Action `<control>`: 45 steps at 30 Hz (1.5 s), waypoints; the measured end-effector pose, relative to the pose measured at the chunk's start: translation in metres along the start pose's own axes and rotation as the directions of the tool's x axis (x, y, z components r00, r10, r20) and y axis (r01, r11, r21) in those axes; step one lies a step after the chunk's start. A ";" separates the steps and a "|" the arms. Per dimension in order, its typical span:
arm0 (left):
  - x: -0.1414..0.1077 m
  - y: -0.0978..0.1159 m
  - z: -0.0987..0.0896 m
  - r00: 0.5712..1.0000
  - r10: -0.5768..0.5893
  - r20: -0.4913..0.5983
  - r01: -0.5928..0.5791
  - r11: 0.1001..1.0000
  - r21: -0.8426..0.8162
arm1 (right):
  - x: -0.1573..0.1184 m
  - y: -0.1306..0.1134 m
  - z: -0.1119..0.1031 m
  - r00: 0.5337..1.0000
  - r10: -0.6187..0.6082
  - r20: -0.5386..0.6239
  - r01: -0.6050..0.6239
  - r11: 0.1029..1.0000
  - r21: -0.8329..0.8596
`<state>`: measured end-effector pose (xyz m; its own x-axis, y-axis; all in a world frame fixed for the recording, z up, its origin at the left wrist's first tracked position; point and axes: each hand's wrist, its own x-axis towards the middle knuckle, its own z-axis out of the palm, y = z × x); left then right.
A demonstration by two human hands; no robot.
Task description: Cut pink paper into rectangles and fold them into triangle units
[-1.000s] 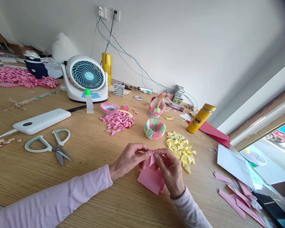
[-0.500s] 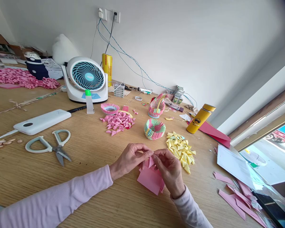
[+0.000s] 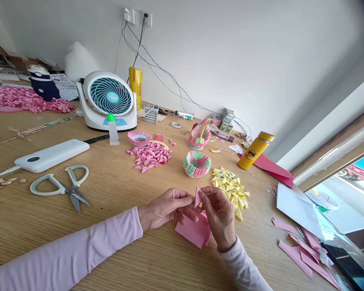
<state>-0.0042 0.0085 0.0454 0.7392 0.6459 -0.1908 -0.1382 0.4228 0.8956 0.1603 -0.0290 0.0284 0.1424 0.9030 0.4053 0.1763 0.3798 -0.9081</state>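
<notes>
A small folded piece of pink paper [image 3: 197, 197] is pinched between my two hands above the table. My left hand [image 3: 170, 207] grips its left side with thumb and forefinger, the other fingers loosely bent below. On its right edge, the thumb and forefinger of my right hand [image 3: 219, 212] are closed. Under the hands lies a stack of pink paper sheets [image 3: 191, 231], partly covered by them. Just beyond my right hand is a pile of folded yellow paper pieces [image 3: 230, 190]. A pile of folded pink pieces [image 3: 150, 155] lies farther left.
Open scissors [image 3: 71, 190] and a white power bank [image 3: 53, 154] lie on the left. A fan [image 3: 111, 97] stands behind. Paper baskets [image 3: 197, 165] sit at mid-table, a yellow flask [image 3: 256, 150] to their right. Pink paper strips [image 3: 297, 258] lie near the right edge.
The pink piece now stands upright between my fingertips, more exposed than before. My left fingers have spread and lowered a little; my right hand has turned slightly.
</notes>
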 end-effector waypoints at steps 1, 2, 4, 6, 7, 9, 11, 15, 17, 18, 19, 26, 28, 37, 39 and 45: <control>0.000 0.000 -0.001 1.000 -0.004 0.012 0.004 1.000 -0.029 | 0.000 0.001 0.000 1.000 -0.017 -0.001 0.017 1.000 -0.025; 0.000 0.000 -0.001 1.000 -0.001 0.022 0.002 0.999 -0.050 | -0.001 0.002 0.000 0.999 -0.033 -0.004 0.033 0.998 -0.059; 0.001 0.000 -0.002 0.999 0.016 0.030 -0.014 0.997 -0.074 | -0.001 0.004 -0.001 0.998 -0.064 -0.009 0.062 0.989 -0.132; 0.001 -0.001 -0.002 0.999 0.042 0.023 -0.040 0.997 -0.072 | -0.002 0.005 -0.001 0.997 -0.083 -0.006 0.081 0.979 -0.185; 0.002 -0.001 -0.002 0.998 0.056 0.016 -0.055 0.997 -0.061 | -0.002 0.005 -0.002 0.996 -0.091 -0.003 0.088 0.975 -0.202; 0.002 -0.002 -0.002 0.996 0.084 0.005 -0.084 0.996 -0.027 | -0.003 0.005 -0.002 0.994 -0.108 -0.005 0.104 0.967 -0.231; 0.002 -0.003 -0.003 0.994 0.107 -0.003 -0.107 0.994 0.013 | -0.004 0.003 -0.001 0.992 -0.126 -0.005 0.121 0.960 -0.254; 0.003 -0.005 -0.005 0.990 0.141 -0.016 -0.139 0.988 0.071 | -0.005 0.001 0.000 0.994 -0.110 0.010 0.110 0.966 -0.235; 0.004 -0.005 -0.005 0.989 0.149 -0.011 -0.147 0.985 0.088 | -0.004 0.003 0.001 0.998 -0.066 0.015 0.067 0.982 -0.178; 0.004 -0.006 -0.005 0.988 0.154 -0.010 -0.152 0.984 0.095 | -0.004 0.003 0.001 0.999 -0.041 0.020 0.044 0.989 -0.144; 0.004 -0.006 -0.005 0.987 0.161 -0.012 -0.159 0.982 0.101 | -0.004 0.004 0.001 0.999 -0.020 0.026 0.023 0.993 -0.114; 0.005 -0.007 -0.004 0.980 0.192 -0.047 -0.183 0.971 0.156 | -0.004 0.006 0.002 0.999 0.035 0.010 -0.034 0.995 -0.095; 0.005 -0.006 -0.004 0.974 0.221 -0.057 -0.205 0.956 0.210 | -0.004 0.006 0.001 0.998 0.060 0.028 -0.057 0.992 -0.110; 0.002 -0.001 -0.002 0.981 0.195 -0.026 -0.184 0.957 0.225 | -0.003 0.007 -0.003 0.998 0.005 0.057 0.005 0.985 -0.173; 0.002 -0.001 -0.003 0.987 0.158 0.002 -0.156 0.973 0.168 | -0.003 0.006 -0.003 0.999 -0.007 0.050 0.017 0.980 -0.200; 0.005 -0.006 -0.006 0.987 0.160 -0.028 -0.151 0.968 0.202 | -0.003 0.002 -0.002 0.994 -0.095 0.061 0.110 0.943 -0.313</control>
<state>-0.0037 0.0131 0.0363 0.6887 0.7228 -0.0560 -0.1123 0.1827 0.9767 0.1622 -0.0312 0.0255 0.0648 0.8734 0.4828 0.4868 0.3947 -0.7793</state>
